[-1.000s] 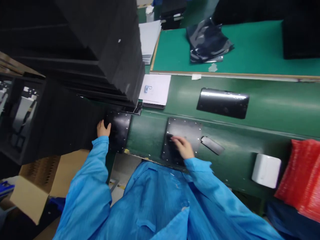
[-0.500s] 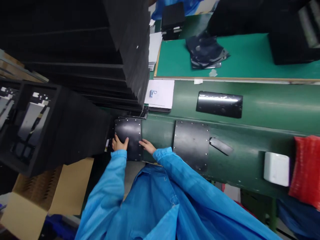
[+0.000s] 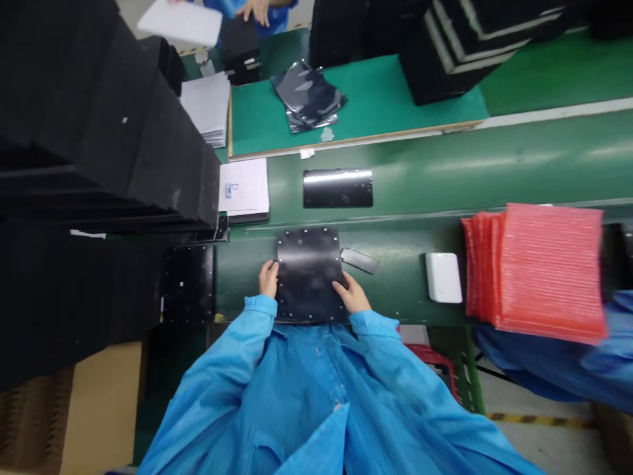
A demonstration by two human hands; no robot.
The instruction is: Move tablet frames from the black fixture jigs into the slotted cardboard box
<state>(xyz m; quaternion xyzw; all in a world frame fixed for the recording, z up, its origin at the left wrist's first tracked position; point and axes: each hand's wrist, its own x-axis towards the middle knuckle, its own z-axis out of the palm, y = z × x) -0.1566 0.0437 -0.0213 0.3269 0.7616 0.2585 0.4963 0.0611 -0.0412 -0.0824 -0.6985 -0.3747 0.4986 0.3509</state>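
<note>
In front of me lies a black square panel (image 3: pixel 309 274) with small pale studs along its edges, on the green workbench. My left hand (image 3: pixel 268 278) pinches its left edge, with thumb and fingers closed. On the opposite edge, my right hand (image 3: pixel 352 293) grips the panel, its thumb over the top. A narrow dark grey flat piece (image 3: pixel 360 260) lies beside the upper right of the panel. Another studded black panel (image 3: pixel 189 284) rests farther left, untouched. A glossy black screen-like sheet (image 3: pixel 337 189) lies beyond my hands.
Tall black stacks (image 3: pixel 99 132) rise at the left. White papers (image 3: pixel 244 187) lie near them. To the right are a white box-like object (image 3: pixel 444 278) and red bubble-wrap bags (image 3: pixel 548 267). Dark plastic bags (image 3: pixel 309 95) sit on a raised green board (image 3: pixel 376 92). Another person's hand (image 3: pixel 254 10) shows at the back.
Both hands have moved from the left studded panel to the middle one and now hold its sides. My view has turned to the right.
</note>
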